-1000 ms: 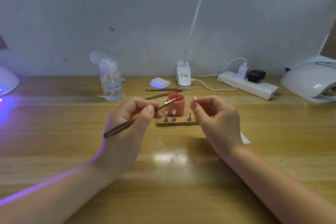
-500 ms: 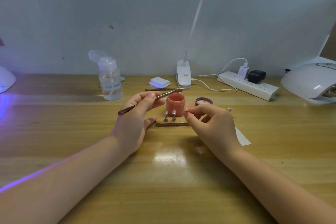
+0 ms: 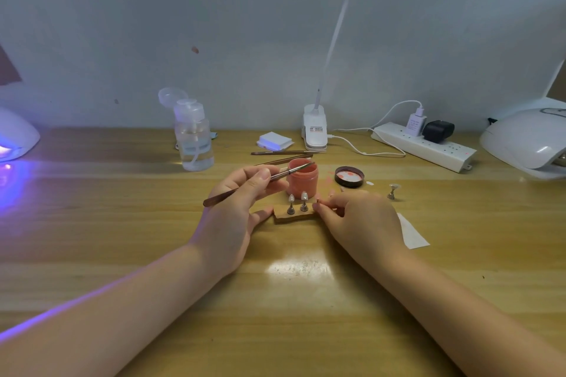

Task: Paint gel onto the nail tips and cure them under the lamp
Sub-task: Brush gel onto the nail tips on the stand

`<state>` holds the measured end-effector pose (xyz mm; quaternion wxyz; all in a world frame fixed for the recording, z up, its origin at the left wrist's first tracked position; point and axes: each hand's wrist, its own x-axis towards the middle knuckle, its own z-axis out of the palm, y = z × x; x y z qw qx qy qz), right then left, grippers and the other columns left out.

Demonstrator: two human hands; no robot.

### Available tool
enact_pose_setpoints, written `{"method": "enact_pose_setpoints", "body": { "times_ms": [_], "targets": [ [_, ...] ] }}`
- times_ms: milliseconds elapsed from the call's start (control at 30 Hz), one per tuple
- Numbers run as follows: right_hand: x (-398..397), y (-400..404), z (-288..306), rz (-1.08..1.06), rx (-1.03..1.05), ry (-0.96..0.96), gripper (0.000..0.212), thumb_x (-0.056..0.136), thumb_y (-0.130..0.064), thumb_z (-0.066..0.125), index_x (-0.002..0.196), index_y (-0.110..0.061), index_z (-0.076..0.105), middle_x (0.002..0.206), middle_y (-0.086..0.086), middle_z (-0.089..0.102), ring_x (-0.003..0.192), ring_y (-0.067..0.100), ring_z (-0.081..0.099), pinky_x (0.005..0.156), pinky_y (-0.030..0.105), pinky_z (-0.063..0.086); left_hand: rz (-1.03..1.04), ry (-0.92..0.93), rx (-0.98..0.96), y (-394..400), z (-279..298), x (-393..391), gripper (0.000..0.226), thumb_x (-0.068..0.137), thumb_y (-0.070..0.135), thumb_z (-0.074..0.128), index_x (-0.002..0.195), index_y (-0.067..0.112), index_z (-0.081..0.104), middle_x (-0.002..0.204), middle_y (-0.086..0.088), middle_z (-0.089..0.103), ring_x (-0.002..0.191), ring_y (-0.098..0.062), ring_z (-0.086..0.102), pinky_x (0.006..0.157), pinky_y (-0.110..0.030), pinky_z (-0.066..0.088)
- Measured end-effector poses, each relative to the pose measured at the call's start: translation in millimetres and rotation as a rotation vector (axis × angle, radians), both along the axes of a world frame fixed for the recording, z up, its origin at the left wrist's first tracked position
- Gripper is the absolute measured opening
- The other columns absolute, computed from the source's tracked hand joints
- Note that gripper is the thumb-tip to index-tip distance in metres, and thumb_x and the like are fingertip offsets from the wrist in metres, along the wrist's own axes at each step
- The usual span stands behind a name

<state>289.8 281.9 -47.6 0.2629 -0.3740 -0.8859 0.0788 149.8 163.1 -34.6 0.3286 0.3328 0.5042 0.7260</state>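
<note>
Head view, and the left hand [image 3: 242,208] pinches a brush [image 3: 257,183], its bristle end at the open mouth of the pink gel jar [image 3: 303,180]. Right hand [image 3: 358,217] is down at the wooden holder [image 3: 294,216], fingers curled around a small nail tip stand [image 3: 317,201] at its right end. Two nail tips [image 3: 297,198] stand upright on that holder, just in front of the jar, while a lit curing lamp [image 3: 15,138] glows violet far left.

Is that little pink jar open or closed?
Open. The pink jar has no lid on; its lid lies on the table beside it, and the brush tip reaches its mouth.
</note>
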Motion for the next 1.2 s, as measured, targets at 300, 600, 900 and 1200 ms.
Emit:
{"method": "enact_pose_setpoints", "body": {
  "times_ms": [300,600,900,1200],
  "targets": [
    [27.8,26.5,20.4,-0.217,0.093,-0.308,0.041,0.08,-0.061,0.049,0.078,-0.023,0.065,0.075,-0.005,0.061,0.074,0.019,0.059,0.06,0.029,0.053,-0.036,-0.035,0.047,-7.8,-0.3,-0.2,0.016,0.075,0.031,0.064,0.082,0.024,0.076,0.094,0.003,0.073,0.093,-0.011,0.069,0.093,-0.055,0.044],
    [28.4,41.4,9.4,-0.059,-0.123,-0.202,0.041,0.082,-0.07,0.051,0.107,-0.042,0.068,0.072,-0.014,0.057,0.077,0.01,0.055,0.054,0.024,0.04,-0.047,-0.145,0.053,-5.7,0.3,-2.3,0.022,0.073,0.024,0.07,0.093,0.014,0.068,0.089,0.0,0.069,0.089,-0.012,0.068,0.088,-0.05,0.047],
    [29.7,33.1,5.7,0.073,0.032,0.214,0.04,0.07,-0.053,0.074,0.104,-0.03,0.074,0.054,-0.017,0.041,0.058,0.012,0.04,0.054,0.028,0.026,0.041,-0.158,0.105,-6.3,-0.6,-3.6,0.015,0.077,0.02,0.064,0.091,0.015,0.066,0.085,0.002,0.069,0.088,-0.013,0.068,0.095,-0.051,0.044],
    [29.6,29.9,5.9,0.111,0.085,0.209,0.044,0.073,-0.054,0.07,0.108,-0.029,0.072,0.061,-0.017,0.047,0.066,0.01,0.041,0.054,0.025,0.026,0.065,-0.16,0.121,-5.0,-1.9,-6.0,0.01,0.082,0.017,0.059,0.087,0.017,0.067,0.084,0.002,0.069,0.086,-0.012,0.068,0.096,-0.053,0.044]
  ]
}}
